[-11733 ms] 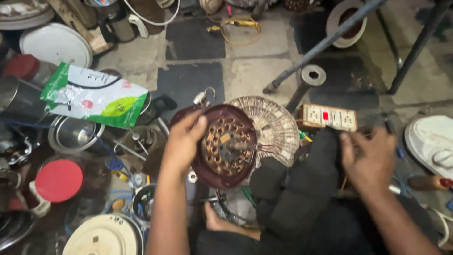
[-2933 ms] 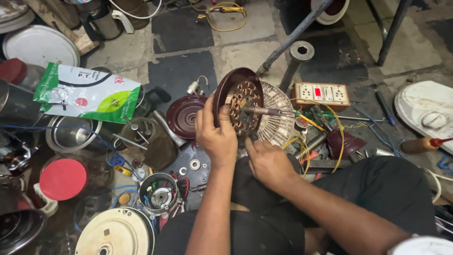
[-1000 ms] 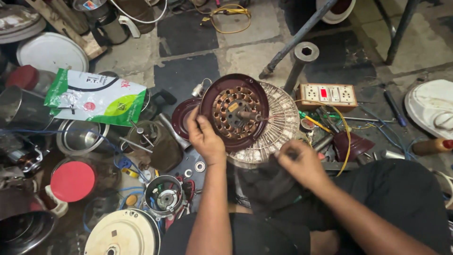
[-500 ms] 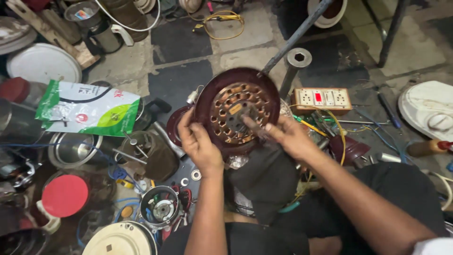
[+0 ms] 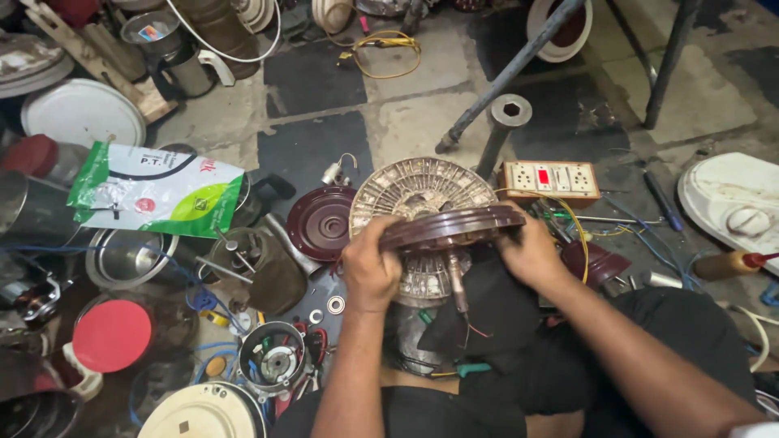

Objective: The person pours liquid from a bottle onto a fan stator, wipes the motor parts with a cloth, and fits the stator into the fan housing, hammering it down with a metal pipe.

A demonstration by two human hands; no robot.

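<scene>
Gripping the maroon cover (image 5: 451, 228) edge-on at frame centre, left hand (image 5: 369, 266) and right hand (image 5: 529, 253) are each closed on opposite rims, above the rotor (image 5: 422, 195). Keeping it level with its shaft (image 5: 457, 280) vertical should help it seat squarely.

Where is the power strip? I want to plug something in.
In the head view, the beige power strip lies on the floor right of centre, just beyond the right hand and beside the grey metal post.
</scene>
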